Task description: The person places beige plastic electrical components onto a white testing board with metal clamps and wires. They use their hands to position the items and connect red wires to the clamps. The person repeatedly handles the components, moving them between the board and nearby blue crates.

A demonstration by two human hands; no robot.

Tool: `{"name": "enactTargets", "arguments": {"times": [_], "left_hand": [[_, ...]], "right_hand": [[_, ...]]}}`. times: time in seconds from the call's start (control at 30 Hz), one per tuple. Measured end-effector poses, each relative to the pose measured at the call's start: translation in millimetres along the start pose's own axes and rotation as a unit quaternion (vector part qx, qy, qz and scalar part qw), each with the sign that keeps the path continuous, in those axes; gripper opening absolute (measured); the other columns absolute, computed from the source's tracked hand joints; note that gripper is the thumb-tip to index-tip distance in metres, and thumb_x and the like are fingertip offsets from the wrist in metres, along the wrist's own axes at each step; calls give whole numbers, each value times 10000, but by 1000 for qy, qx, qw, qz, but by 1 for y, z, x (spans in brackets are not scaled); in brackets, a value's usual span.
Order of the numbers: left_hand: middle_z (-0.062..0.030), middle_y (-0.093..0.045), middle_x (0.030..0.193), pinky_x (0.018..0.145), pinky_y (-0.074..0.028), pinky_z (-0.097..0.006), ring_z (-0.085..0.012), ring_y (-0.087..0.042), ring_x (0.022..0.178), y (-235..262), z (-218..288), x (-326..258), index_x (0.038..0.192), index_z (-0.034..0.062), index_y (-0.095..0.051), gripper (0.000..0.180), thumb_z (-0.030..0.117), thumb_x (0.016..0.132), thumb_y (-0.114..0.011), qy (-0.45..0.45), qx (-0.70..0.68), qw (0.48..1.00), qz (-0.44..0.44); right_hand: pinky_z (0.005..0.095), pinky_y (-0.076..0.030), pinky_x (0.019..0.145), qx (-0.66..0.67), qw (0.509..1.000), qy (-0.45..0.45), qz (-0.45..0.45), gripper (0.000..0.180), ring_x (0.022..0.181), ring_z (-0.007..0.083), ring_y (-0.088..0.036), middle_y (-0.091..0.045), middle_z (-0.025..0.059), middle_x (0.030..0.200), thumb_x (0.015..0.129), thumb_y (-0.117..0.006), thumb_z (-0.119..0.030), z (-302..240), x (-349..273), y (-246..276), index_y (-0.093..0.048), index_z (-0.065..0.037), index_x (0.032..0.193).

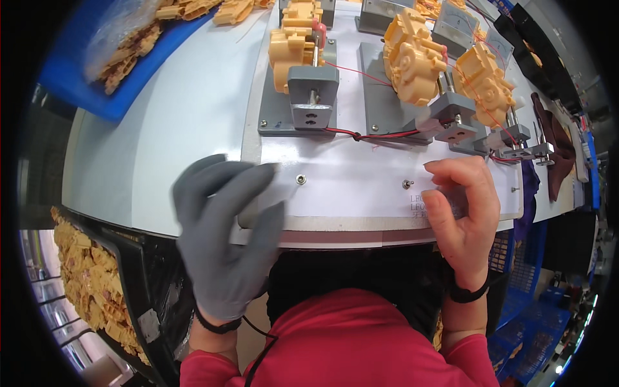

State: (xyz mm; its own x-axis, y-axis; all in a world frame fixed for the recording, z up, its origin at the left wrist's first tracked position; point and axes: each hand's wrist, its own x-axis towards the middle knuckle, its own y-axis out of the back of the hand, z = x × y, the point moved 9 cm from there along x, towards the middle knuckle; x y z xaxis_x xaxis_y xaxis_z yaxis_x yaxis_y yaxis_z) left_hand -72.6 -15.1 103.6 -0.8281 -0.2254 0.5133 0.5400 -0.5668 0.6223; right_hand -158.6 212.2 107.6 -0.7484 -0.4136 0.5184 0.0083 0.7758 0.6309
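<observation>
My left hand, in a grey glove, hovers over the bench's front edge with its fingers bent and apart, holding nothing. Left of centre on the white panel sits a toggle switch, just beyond those fingertips. My bare right hand is curved beside a second toggle switch, thumb and forefinger apart and nothing between them. Behind the switches, a yellow plastic housing rests on a grey clamp fixture. Two more yellow housings, one in the middle and one at the right, stand on similar fixtures.
Red and black wires run between the fixtures. Grey panel meters stand behind them. A blue tray with bagged yellow parts lies far left. Below the bench, a black bin holds many yellow pieces; blue crates are at the right.
</observation>
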Motion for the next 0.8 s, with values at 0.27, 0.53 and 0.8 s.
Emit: {"name": "enactTargets", "arguments": {"times": [0.27,0.53,0.8], "left_hand": [[-83,-630,961,882,-460,-401,-298,-552,1002,-21,3,5,980,79,-699,205,54,780,-735,13,47,999,-6],[-98,-568,1067,919,-435,-327,-234,-543,1029,-23,-10,5,973,2,-644,154,-36,825,-664,53,34,997,-42],[-116,-515,1150,1010,-368,-334,-235,-499,1133,-34,-35,-10,1061,-30,-599,153,20,919,-570,161,-74,984,-33]], "right_hand": [[310,-477,649,26,999,12,17,243,761,218,-578,-628,75,864,747,-779,-25,-3,-1,6,-667,-35,962],[355,-472,690,26,999,28,25,228,764,260,-573,-619,78,838,742,-792,-66,-4,-2,4,-663,-54,930],[371,-452,747,32,997,43,54,200,817,269,-563,-545,62,836,779,-761,-146,2,-1,9,-604,-84,886]]}}
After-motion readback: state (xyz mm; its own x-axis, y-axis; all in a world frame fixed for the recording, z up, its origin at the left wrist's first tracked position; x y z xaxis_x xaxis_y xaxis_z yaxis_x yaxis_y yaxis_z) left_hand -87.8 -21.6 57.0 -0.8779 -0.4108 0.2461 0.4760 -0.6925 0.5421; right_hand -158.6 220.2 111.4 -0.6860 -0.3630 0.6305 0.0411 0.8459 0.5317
